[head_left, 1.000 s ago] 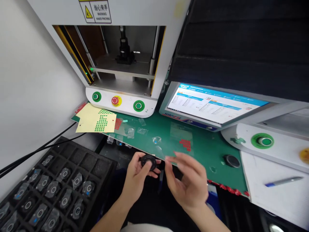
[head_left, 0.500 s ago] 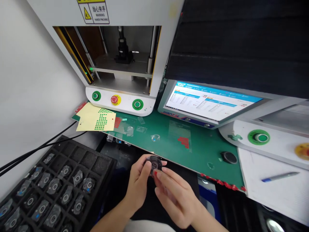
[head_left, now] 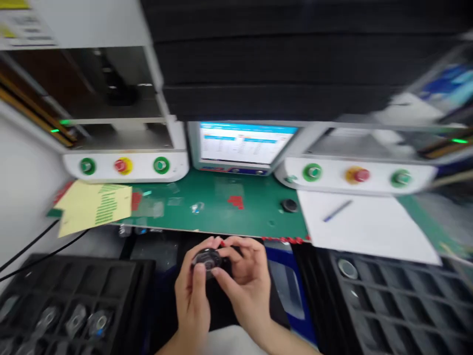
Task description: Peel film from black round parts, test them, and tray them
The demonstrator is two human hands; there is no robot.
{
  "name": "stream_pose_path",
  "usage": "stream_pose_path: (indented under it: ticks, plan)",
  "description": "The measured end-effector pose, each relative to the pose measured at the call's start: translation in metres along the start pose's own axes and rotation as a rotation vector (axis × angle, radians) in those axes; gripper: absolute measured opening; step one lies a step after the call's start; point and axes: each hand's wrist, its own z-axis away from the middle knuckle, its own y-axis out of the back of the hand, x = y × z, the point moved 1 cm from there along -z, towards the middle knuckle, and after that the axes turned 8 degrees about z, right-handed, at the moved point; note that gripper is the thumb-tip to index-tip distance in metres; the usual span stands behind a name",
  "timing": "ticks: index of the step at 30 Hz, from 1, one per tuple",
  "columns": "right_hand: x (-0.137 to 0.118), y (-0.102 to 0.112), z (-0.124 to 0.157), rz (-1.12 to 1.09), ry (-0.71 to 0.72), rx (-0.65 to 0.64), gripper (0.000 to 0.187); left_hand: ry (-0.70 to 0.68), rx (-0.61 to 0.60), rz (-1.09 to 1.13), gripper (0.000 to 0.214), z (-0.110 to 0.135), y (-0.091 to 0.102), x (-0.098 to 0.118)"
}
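Note:
Both hands hold one small round black part (head_left: 207,259) in front of my body, just below the front edge of the green mat (head_left: 254,217). My left hand (head_left: 192,291) wraps its fingers round the part from the left and below, thumb on top. My right hand (head_left: 244,281) closes on it from the right, a finger pressing on its face. A small red dot (head_left: 222,243) shows at the fingertips. The picture is blurred by head motion.
A black compartment tray (head_left: 74,296) with several wrapped parts lies at lower left, another black tray (head_left: 391,301) at lower right. Two press machines with green and red buttons (head_left: 121,165) (head_left: 356,175) flank a lit screen (head_left: 242,144). A yellow sticker sheet (head_left: 92,207), a loose black part (head_left: 288,205) and a pen (head_left: 337,210) on white paper lie on the mat.
The view has swung right and pulled back, bringing the second machine and the right tray into sight. My right hand has closed onto the part; both hands moved nearer my body.

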Motion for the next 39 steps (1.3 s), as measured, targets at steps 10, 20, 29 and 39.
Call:
stream_pose_path:
  ticks: [10,20,29,39]
  plan:
    - [-0.005,0.105,-0.006,0.361,0.165,0.315,0.035,0.052,-0.329,-0.283,0.039,0.002,-0.062,-0.030]
    - [0.040,0.324,0.021,1.178,-0.033,0.908,0.018,0.314,-0.321,-0.437,0.024,-0.006,-0.104,-0.037]
    - [0.050,0.328,0.000,1.693,-0.405,0.663,0.009,0.292,-0.325,-0.437,0.016,-0.011,-0.102,-0.043]
    - [0.043,0.313,-0.037,1.867,-0.680,0.576,0.020,0.349,-0.413,-0.530,0.021,-0.011,-0.086,-0.042]
